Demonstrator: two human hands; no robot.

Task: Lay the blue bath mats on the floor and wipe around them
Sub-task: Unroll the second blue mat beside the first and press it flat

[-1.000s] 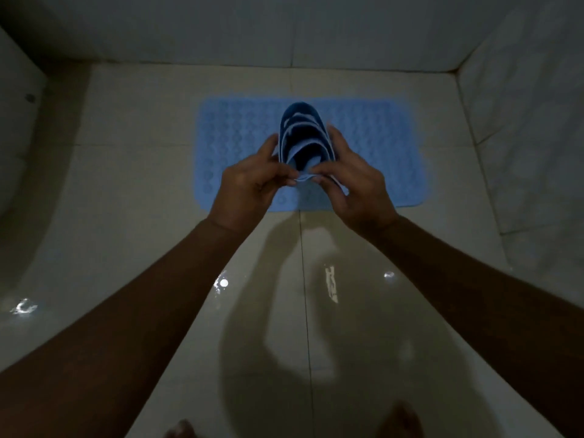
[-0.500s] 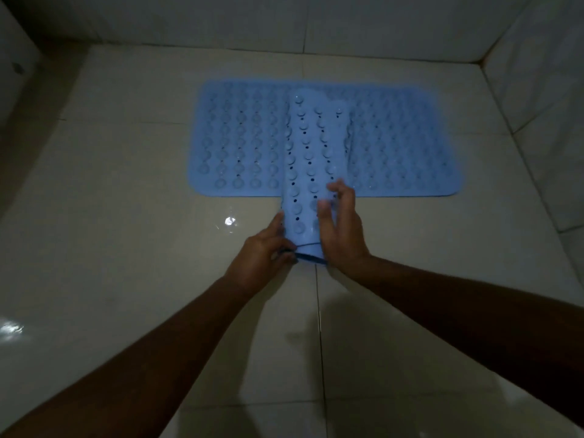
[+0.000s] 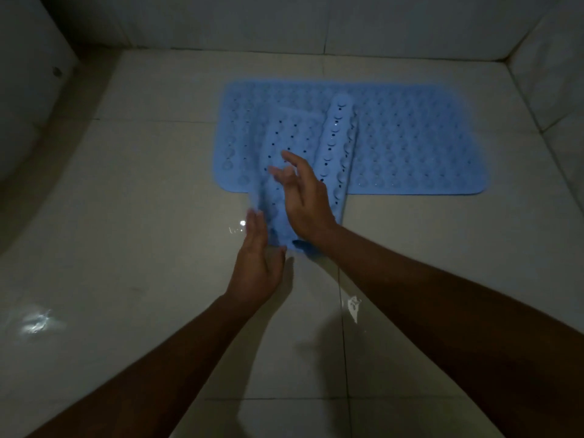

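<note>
Two hands are working on one mat. The right hand (image 3: 308, 203) is lying spread-fingered, gripping nothing, on the second blue rubber mat (image 3: 294, 134), a studded, perforated sheet. This sheet is crossing the near edge of the flat blue rectangular bath mat (image 3: 410, 143) and overhanging towards the person. The left hand (image 3: 257, 267), fingers straight and together, is touching that sheet's left edge just short of the flat mat; whether its thumb is hooking the corner I cannot tell. The sheet's rolled portion (image 3: 339, 143) is resting on the flat mat, suction cups facing outward. To do this well, I judge, the palm should be pinning the open part while the roll is being pushed sideways. The sheet then needs shifting off the flat mat onto the glossy pale floor tiles (image 3: 142, 216). The rubber is looking pliable, and I judge it likely to curl back.
</note>
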